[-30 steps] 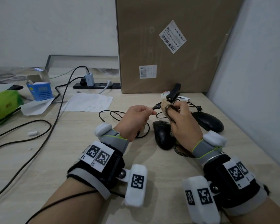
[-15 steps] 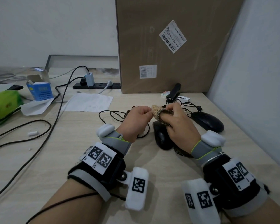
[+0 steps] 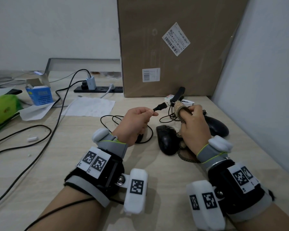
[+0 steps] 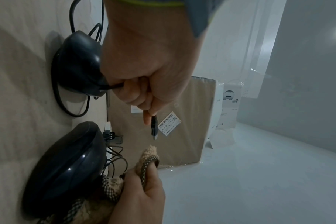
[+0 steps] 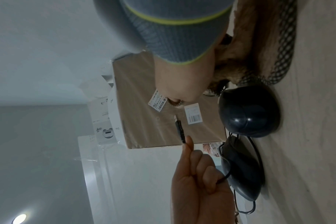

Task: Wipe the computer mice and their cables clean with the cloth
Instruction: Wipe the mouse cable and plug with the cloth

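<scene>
fingers, left: left hand pinches the USB plug between thumb and forefinger; other fingers curled round the cable, which exits the fist toward the mouse beneath it.
fingers, right: right hand grips the cloth, wrapped over the raised forefinger; rest of the cloth trails under the palm onto the bench.
plug vs cloth: apart, small gap; plug tip points at the cloth-covered fingertip, at 3 o'clock of the left hand.
mice: 3 black, all on the bench. Middle mouse between the hands, touching the trailing cloth. Right mouse at 3 o'clock of it, partly hidden behind the right hand. Left mouse under the left hand, mostly hidden in the head view.
cables: 1 held; loose loops on the bench at 12 o'clock of the mice, count unclear.
cloth count: 1, beige with dark checked edging.
background, 12 o'clock: 1 cardboard box upright against the wall, 2 labels on it; 1 power strip at its 9 o'clock.
background, 10 o'clock: 1 blue box, 1 green bag, paper sheets.
</scene>
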{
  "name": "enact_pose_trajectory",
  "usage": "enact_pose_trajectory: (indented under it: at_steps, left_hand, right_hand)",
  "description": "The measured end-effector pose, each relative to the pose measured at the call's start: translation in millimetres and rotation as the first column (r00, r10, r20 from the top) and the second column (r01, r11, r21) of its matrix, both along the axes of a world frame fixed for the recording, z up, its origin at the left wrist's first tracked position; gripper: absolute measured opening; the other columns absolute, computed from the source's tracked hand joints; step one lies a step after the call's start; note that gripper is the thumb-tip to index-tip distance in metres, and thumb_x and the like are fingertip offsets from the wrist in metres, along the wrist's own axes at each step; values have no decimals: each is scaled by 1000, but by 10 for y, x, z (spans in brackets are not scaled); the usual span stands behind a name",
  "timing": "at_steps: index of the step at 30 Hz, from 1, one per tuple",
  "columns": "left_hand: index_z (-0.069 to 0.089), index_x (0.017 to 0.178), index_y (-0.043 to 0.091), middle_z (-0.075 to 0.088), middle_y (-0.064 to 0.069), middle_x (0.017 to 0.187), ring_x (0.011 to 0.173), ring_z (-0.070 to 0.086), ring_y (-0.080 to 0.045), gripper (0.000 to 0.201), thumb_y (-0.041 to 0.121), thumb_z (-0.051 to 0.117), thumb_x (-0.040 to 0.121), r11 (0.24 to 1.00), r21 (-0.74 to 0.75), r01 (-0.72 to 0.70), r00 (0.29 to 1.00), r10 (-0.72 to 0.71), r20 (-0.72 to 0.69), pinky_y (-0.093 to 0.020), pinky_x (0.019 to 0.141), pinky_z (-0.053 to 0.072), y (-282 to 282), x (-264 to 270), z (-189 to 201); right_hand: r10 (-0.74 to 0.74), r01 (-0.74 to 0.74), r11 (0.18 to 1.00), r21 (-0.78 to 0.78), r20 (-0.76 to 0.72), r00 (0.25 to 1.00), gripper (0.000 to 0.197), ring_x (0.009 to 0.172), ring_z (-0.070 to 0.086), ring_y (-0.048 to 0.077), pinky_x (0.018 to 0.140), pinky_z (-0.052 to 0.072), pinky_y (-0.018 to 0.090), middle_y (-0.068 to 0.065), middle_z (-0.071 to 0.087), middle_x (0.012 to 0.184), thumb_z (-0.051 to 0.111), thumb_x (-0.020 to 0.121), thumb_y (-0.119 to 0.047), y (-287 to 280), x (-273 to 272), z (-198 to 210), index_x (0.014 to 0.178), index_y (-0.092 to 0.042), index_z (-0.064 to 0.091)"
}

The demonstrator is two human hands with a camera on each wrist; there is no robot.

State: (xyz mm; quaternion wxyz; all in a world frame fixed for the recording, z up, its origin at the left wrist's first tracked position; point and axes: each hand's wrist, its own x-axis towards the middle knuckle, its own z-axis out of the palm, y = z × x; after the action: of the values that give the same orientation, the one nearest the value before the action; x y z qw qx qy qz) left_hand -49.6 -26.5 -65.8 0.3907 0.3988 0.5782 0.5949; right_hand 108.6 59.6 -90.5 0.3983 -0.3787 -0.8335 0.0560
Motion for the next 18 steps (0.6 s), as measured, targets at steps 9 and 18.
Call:
enact_pose_trajectory:
  at_steps: [9, 18]
  left_hand:
    - [64, 90, 6, 31, 8, 51, 43, 22, -5, 22, 13, 46, 99, 1000, -23, 0, 999, 1, 44, -15, 37, 17, 1, 16, 9]
    - [62, 87, 7, 30, 11, 47, 40, 22, -2, 22, 13, 44, 100, 998, -3, 56, 997, -56, 51, -14, 37, 15, 1, 27, 2]
  right_hand:
    - [142, -131, 986, 107, -106, 984, 40, 94, 50, 32, 77, 47, 35, 20, 44, 109, 43, 72, 8, -56, -15, 45, 107, -1, 60]
    - [236, -237, 971, 21, 36, 971, 44, 95, 51, 31, 68, 48, 39, 16, 45, 114, 38, 69, -3, -95, -46, 11, 104, -7, 63]
